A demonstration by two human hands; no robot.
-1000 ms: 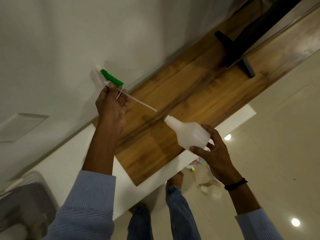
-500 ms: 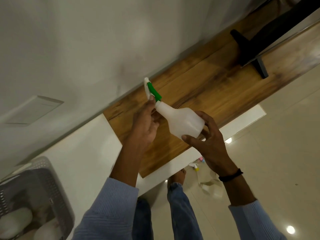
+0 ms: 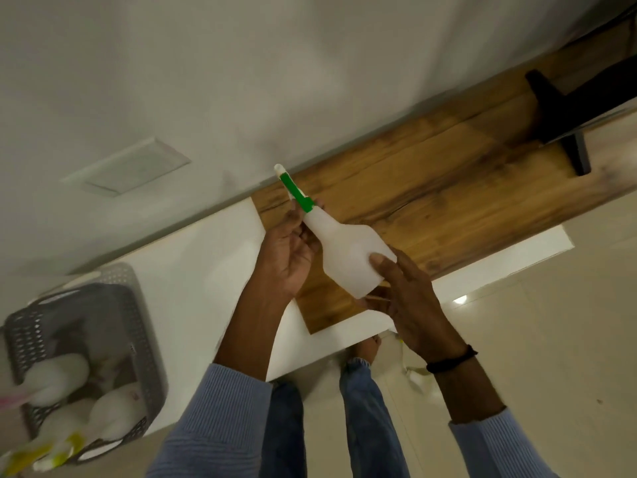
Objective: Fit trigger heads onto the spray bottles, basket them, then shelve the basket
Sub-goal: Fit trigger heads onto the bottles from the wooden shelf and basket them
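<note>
At the desk's left end a grey basket (image 3: 86,326) holds finished bottles. Above the desk's front edge, the left hand (image 3: 286,257) pinches the green trigger head (image 3: 297,194) at the neck of a white spray bottle (image 3: 348,257), right hand (image 3: 410,301) closed round its base. Tightening seems underway; basketing likely follows.

Bare table (image 3: 206,270) lies open from 9 to 12 o'clock of the hands (image 3: 344,270) — only the grey basket (image 3: 138,339), bottle-filled, blocks 8 o'clock; the wall (image 3: 241,81) closes 12.
</note>
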